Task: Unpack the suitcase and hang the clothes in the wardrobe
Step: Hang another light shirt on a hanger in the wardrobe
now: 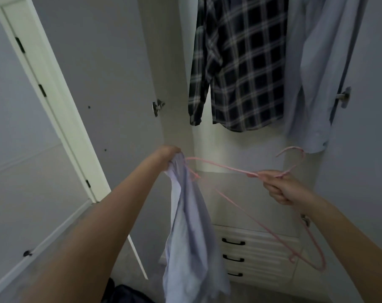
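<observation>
My left hand [169, 155] grips the top of a pale blue shirt [191, 232], which hangs down limp in front of the open wardrobe [207, 138]. My right hand [279, 188] holds a pink hanger [225, 167] near its hook, tilted. One end of the hanger reaches the shirt at my left hand. Inside the wardrobe a dark plaid shirt [240, 62] and a light blue shirt [317, 73] hang side by side. A dark shape at the bottom edge [124, 294] may be the suitcase.
The left wardrobe door [102, 84] stands open with a metal knob [157, 107]. The right door [371, 106] has a knob too. Cream drawers [258, 254] with black handles sit low in the wardrobe. A white room door [43, 84] is at left.
</observation>
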The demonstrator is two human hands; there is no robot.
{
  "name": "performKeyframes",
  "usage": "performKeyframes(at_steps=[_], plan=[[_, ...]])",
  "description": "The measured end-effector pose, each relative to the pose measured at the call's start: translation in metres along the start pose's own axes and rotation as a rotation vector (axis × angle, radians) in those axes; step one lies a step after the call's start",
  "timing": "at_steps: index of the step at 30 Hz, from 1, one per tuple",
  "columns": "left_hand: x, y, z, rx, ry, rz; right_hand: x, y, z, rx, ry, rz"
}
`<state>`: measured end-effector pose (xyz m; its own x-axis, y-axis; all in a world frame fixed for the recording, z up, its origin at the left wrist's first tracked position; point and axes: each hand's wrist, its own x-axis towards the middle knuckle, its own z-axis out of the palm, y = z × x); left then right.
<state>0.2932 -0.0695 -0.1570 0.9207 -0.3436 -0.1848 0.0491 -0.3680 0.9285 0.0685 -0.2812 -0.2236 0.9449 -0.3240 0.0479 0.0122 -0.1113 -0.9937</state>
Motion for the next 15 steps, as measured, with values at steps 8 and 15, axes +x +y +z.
performKeyframes(at_steps=[8, 15], plan=[[-0.038, 0.037, 0.038, 0.331, -0.101, 0.153, 0.012, -0.012, 0.044, -0.156, 0.032, 0.027], [-0.089, 0.074, 0.053, 0.506, -0.382, 0.319, 0.024, -0.041, 0.068, -0.069, 0.269, -0.158]])
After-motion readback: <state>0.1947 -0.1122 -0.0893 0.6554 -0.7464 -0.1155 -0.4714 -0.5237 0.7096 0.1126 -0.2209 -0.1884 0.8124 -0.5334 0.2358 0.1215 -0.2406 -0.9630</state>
